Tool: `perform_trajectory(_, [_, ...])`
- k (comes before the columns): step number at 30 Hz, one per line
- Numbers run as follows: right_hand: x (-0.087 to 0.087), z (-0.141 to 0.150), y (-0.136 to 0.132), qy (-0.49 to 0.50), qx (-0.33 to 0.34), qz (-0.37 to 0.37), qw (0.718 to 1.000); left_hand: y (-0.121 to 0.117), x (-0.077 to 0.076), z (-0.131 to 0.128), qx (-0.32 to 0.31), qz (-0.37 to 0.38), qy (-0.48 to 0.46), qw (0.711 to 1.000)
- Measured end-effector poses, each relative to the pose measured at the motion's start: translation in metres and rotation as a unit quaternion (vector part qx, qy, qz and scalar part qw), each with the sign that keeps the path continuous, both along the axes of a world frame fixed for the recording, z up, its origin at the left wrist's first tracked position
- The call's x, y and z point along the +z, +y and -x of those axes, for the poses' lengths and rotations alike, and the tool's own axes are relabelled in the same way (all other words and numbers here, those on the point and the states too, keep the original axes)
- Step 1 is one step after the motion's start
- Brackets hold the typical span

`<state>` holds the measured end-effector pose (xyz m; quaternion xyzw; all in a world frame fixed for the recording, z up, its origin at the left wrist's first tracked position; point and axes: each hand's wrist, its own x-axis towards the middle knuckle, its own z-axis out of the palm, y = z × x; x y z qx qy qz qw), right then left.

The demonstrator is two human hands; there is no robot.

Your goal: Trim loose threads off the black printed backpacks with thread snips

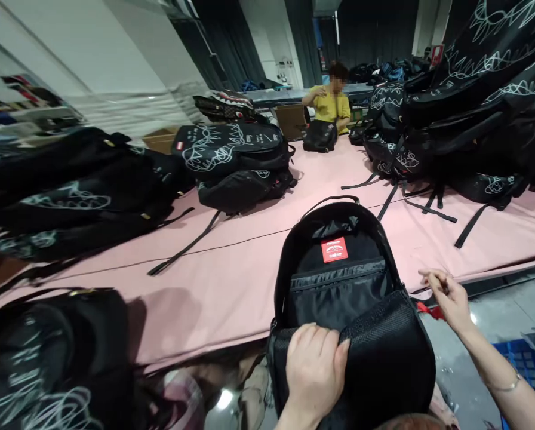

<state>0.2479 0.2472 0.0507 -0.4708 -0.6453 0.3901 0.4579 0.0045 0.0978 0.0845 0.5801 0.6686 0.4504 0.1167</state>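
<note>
A black backpack [384, 358] stands unzipped in front of me, leaning at the edge of the pink-covered table. Its dark lining, an inner pocket [339, 292] and a red label [334, 249] show inside. My left hand [314, 364] is closed over the top edge of the lowered front panel, pulling it down toward me. To the right of the backpack, my right hand [449, 298] is held apart from it near the table edge, index finger stretched and the other fingers loosely bent. Nothing shows in it. A small red strip [431, 310] is beside the backpack, below this hand.
Black backpacks with white scribbled patterns lie piled at left [70, 197], centre left [231, 149] and right [464, 131] on the pink table cover [231, 269]. Another backpack [52, 358] stands at near left. Across the table, a person in yellow [328, 107] handles a bag.
</note>
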Motion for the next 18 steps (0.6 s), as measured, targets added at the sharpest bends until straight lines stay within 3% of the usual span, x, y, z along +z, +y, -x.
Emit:
perform_trajectory(5, [0.015,0.055,0.060,-0.074,-0.016,-0.137,0.988,-0.012,-0.006,-0.004,-0.006,-0.005,-0.009,1.000])
perform_trajectory(8, [0.021,0.082,0.080,-0.149,-0.031,-0.181,0.972,-0.019,-0.011,-0.002,-0.019,-0.015,0.059,0.998])
perform_trajectory(14, [0.030,0.093,0.070,-0.145,0.021,-0.247,0.958,-0.024,-0.006,0.013,-0.004,-0.021,0.101,0.995])
perform_trajectory(18, [0.034,0.087,0.058,-0.171,-0.007,-0.271,0.947,-0.024,0.006,0.013,-0.041,-0.040,0.199,0.978])
